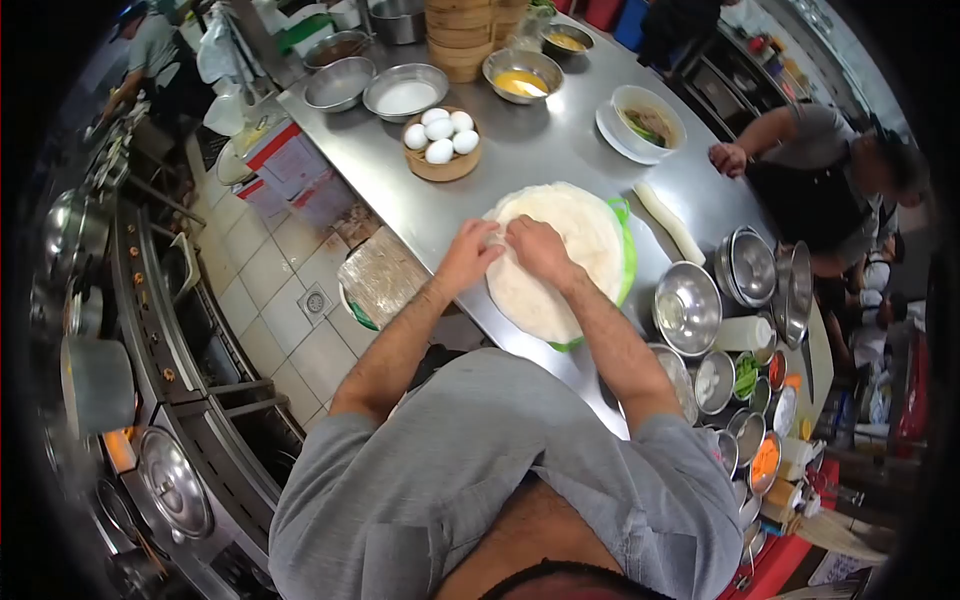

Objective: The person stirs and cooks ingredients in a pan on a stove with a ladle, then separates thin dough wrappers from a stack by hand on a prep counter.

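A large round sheet of pale dough (545, 305) lies on the steel table in front of me, over a mat with a green edge (628, 250). My left hand (470, 254) is at the sheet's upper left edge, its bent fingers closed on the dough. Close beside it, my right hand (538, 246) has its fingers curled down onto the same edge, partly hiding their tips. A long roll of dough (668, 222) rests to the right of the sheet. Beyond my left hand stands a round bamboo basket (443, 168) of several white eggs (439, 151).
At the back are a bowl of yellow liquid (523, 76), a bowl of white powder (405, 98) and stacked bamboo steamers (458, 40). Steel bowls (687, 308) crowd the right side. A co-worker (815, 180) stands across the table. Stoves (190, 340) line the left.
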Available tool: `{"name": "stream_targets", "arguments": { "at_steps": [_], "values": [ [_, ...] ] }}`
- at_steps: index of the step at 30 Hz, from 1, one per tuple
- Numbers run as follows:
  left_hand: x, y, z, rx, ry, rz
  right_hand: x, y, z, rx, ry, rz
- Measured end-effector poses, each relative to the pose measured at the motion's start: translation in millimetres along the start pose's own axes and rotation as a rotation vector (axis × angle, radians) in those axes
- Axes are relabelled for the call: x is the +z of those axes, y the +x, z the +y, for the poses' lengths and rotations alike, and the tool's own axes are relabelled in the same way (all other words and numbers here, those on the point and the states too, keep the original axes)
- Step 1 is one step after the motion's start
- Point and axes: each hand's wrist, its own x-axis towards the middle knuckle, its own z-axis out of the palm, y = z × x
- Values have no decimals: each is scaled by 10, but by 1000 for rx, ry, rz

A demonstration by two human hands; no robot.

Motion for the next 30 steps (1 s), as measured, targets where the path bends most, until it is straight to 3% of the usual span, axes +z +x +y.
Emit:
{"name": "stream_targets", "arguments": {
  "at_steps": [8, 20, 25, 27, 30],
  "values": [
    [-9, 153, -155, -195, -199, -60, -12, 36, 72, 146, 226, -22],
    [-58, 415, -15, -15, -131, -101, -113, 24, 212, 312, 736, 27],
    [-54, 551, -14, 25, -26, -137, -249, -48, -69, 231, 294, 148],
    [-22, 521, 9, 33, 56, -142, -172, -76, -30, 180, 65, 119],
    [34, 464, -56, 22, -8, -117, -95, -54, -8, 165, -21, 51]
  ]
}}
